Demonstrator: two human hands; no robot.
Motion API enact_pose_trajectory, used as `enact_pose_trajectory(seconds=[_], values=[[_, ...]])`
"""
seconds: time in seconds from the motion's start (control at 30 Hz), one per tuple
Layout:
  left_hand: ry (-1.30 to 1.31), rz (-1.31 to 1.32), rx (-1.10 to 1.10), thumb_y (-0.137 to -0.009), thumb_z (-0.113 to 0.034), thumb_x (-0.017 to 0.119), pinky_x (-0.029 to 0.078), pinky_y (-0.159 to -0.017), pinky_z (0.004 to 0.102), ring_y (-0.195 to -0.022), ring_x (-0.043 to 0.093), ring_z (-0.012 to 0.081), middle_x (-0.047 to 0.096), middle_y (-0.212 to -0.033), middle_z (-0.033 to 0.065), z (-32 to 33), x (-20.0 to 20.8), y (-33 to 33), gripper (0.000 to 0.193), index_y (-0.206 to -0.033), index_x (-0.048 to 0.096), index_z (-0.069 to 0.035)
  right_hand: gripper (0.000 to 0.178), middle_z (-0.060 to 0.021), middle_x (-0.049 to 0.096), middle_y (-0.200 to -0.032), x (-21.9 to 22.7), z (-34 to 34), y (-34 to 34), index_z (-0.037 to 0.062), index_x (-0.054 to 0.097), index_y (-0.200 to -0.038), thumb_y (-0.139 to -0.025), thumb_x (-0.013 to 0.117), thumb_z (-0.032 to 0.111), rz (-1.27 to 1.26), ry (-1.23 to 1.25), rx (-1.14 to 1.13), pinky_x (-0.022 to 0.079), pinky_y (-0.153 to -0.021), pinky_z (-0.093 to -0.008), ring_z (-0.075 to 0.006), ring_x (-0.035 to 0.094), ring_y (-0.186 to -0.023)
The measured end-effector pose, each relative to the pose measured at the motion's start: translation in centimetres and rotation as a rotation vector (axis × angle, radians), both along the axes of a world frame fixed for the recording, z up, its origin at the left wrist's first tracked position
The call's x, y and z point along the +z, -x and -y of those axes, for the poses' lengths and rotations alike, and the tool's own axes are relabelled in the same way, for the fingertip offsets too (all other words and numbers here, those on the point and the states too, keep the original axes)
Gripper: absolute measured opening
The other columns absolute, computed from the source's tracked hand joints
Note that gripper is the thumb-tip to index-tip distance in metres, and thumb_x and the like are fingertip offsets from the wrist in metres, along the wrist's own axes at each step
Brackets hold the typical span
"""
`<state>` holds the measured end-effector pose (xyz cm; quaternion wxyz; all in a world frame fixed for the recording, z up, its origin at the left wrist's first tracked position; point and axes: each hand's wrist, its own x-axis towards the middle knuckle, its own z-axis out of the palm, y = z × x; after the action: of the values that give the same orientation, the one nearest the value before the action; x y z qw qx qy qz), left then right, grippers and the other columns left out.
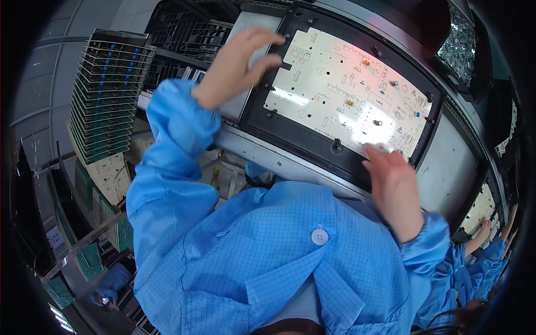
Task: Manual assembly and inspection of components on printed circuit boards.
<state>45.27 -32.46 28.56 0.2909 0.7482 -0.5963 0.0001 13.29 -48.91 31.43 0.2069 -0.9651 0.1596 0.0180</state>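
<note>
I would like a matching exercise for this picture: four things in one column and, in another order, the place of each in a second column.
Things:
1. left hand
2. right hand
3. rack of green boards
4. white button

Places:
A. on the blue coat
B. at the lower right edge of the black frame
C. far left, behind the left sleeve
D. at the upper left edge of the black frame

Pairs: 1-D, 2-B, 3-C, 4-A

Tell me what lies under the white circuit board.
The white circuit board sits in a black frame carrier resting on a grey metal conveyor rail. The left hand and right hand touch its edges. Whatever lies beneath the board is hidden.
</note>
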Motion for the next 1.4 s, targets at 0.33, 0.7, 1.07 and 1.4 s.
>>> enact_pose_trajectory(seconds=[0.33,0.7,1.07,1.4], values=[[-0.086,0.128,-0.169,-0.091,-0.012,0.067,0.052,-0.084,0.0364,-0.096,0.063,0.0265,0.067,-0.100,0.0066,5.1,-1.8,-3.0,0.009,-0.097,0.069,-0.006,0.017,-0.0173,0.068,-0.079,-2.8,8.3,-19.7,0.0060,0.059,-0.100,-0.087,0.064,0.017,0.293,0.213,0.228,0.052,-0.069,-0.0464,-0.0361,0.068,-0.077],[-0.039,-0.020,-0.186,-0.092,-0.005,0.061,0.049,-0.093,0.0353,-0.107,0.062,0.0320,0.063,-0.119,0.0181,4.8,-2.4,-2.8,0.030,-0.122,0.062,-0.002,0.030,-0.0237,0.068,-0.076,-1.9,6.7,-24.7,0.0014,0.071,-0.078,-0.090,0.061,0.027,-0.113,0.309,0.234,0.054,-0.069,-0.0460,-0.0398,0.068,-0.074],[0.566,-0.733,0.288,-0.095,-0.003,0.047,0.048,-0.064,0.0270,-0.060,0.056,0.0133,0.069,-0.103,0.0091,3.3,-1.8,-3.4,0.030,-0.120,0.064,-0.004,0.033,-0.0216,0.062,-0.073,-1.6,13.6,-13.1,0.0036,0.063,-0.094,-0.094,0.065,0.036,-0.046,0.269,0.134,0.048,-0.060,-0.0445,-0.0415,0.060,-0.067],[0.280,-0.526,0.261,-0.104,-0.008,0.043,0.044,-0.070,0.0216,-0.066,0.044,0.0042,0.058,-0.077,-0.0008,2.3,-5.1,-5.6,0.034,-0.134,0.058,-0.009,0.017,-0.0174,0.059,-0.092,-3.9,14.4,-12.9,0.0021,0.056,-0.097,-0.083,0.063,-0.005,0.242,-0.042,0.312,0.049,-0.075,-0.0378,-0.0349,0.058,-0.085]])
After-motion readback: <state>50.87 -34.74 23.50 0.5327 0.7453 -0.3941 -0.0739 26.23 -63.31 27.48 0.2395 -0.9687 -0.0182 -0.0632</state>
